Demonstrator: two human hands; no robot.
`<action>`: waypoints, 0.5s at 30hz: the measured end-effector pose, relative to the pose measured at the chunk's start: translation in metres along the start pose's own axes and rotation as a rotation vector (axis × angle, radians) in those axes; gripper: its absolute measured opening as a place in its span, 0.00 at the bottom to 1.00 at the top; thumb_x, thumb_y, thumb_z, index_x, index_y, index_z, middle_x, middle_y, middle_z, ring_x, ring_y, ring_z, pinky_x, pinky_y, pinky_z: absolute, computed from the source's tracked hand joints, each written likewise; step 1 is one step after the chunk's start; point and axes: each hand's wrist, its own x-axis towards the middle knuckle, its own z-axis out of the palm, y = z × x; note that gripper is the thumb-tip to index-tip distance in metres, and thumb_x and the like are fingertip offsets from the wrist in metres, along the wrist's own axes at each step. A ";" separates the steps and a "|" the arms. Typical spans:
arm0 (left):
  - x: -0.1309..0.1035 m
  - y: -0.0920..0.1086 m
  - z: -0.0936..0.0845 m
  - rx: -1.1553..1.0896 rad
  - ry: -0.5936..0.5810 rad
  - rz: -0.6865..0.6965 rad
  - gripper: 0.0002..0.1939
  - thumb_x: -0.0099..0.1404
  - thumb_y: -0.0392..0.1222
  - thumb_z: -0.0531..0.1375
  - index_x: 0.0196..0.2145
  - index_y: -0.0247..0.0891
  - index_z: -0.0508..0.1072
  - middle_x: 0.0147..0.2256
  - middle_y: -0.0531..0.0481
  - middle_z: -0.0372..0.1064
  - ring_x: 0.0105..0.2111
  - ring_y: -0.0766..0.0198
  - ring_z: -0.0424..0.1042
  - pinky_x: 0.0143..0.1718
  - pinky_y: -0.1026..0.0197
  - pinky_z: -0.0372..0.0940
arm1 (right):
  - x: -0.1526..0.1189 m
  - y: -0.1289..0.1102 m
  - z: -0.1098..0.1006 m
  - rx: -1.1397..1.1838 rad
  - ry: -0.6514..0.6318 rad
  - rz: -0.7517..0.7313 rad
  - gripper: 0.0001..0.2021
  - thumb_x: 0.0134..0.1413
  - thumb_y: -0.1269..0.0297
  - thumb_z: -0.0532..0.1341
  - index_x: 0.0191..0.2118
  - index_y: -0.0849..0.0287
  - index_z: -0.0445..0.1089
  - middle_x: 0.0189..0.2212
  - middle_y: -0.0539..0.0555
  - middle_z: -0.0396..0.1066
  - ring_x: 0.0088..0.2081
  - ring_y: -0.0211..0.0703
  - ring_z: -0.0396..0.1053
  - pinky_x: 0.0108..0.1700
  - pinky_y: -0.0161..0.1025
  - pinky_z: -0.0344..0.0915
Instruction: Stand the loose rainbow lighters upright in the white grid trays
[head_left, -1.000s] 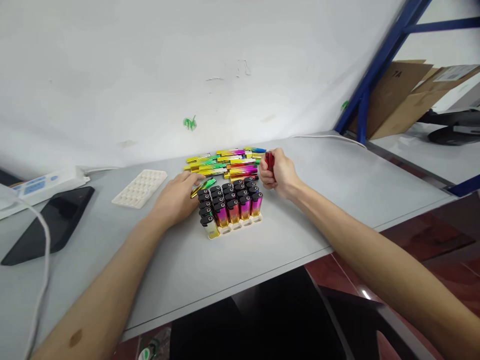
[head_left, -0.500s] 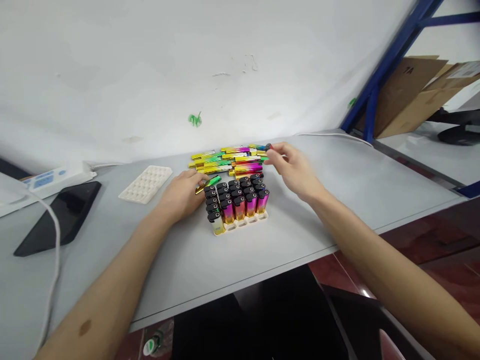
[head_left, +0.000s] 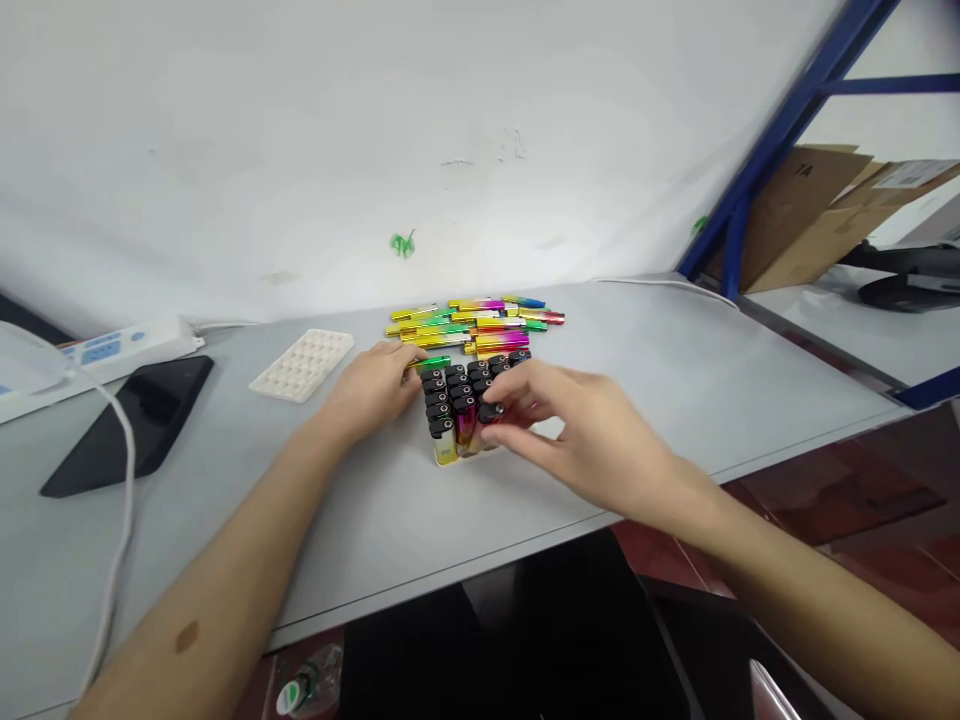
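Note:
Several black-topped lighters [head_left: 442,443] stand upright in rows in a white holder [head_left: 469,457] on the grey table. My right hand [head_left: 555,425] pinches a lighter [head_left: 491,411] by its sides at the front of the rows, its fingers covering the lighters on the right. My left hand [head_left: 375,388] is closed around the end of a green and gold metallic piece [head_left: 436,362] at the left rear of the rows. Behind them lies a pile of shiny yellow, pink, green and blue metallic pieces [head_left: 465,325].
At the left are an empty white tray [head_left: 304,365], a dark phone [head_left: 135,425], a power strip [head_left: 135,342] and a white cable [head_left: 129,500]. Cardboard boxes [head_left: 806,215] stand behind a blue frame [head_left: 780,150] at the right.
My right hand has moved from the right end of the pile down to the front of the rows. My left hand has stayed at the green and gold piece. The view has shifted slightly.

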 end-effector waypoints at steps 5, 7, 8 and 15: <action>0.000 -0.001 0.002 -0.018 0.022 0.009 0.25 0.61 0.33 0.52 0.55 0.35 0.73 0.55 0.40 0.74 0.58 0.47 0.70 0.57 0.47 0.67 | -0.004 0.009 0.023 -0.157 -0.026 -0.015 0.08 0.61 0.67 0.65 0.46 0.56 0.70 0.40 0.54 0.78 0.36 0.43 0.77 0.38 0.39 0.74; 0.000 0.000 0.002 -0.035 0.038 0.000 0.25 0.61 0.33 0.52 0.55 0.36 0.73 0.55 0.41 0.74 0.58 0.47 0.70 0.57 0.47 0.67 | -0.004 0.009 0.026 -0.173 -0.024 -0.013 0.09 0.62 0.67 0.65 0.47 0.56 0.70 0.40 0.54 0.78 0.36 0.43 0.78 0.38 0.39 0.73; 0.000 0.001 0.002 -0.047 0.045 -0.007 0.24 0.61 0.34 0.52 0.55 0.36 0.73 0.55 0.41 0.74 0.58 0.47 0.70 0.56 0.48 0.67 | -0.003 0.009 0.027 -0.177 -0.027 -0.012 0.09 0.62 0.66 0.65 0.47 0.56 0.70 0.40 0.53 0.78 0.36 0.43 0.78 0.38 0.39 0.73; -0.001 0.004 0.001 -0.157 0.066 -0.045 0.23 0.61 0.34 0.54 0.54 0.38 0.73 0.55 0.42 0.74 0.55 0.48 0.73 0.54 0.49 0.68 | 0.003 0.005 0.026 -0.193 -0.052 0.016 0.08 0.61 0.65 0.65 0.44 0.55 0.69 0.38 0.51 0.79 0.35 0.42 0.77 0.37 0.37 0.71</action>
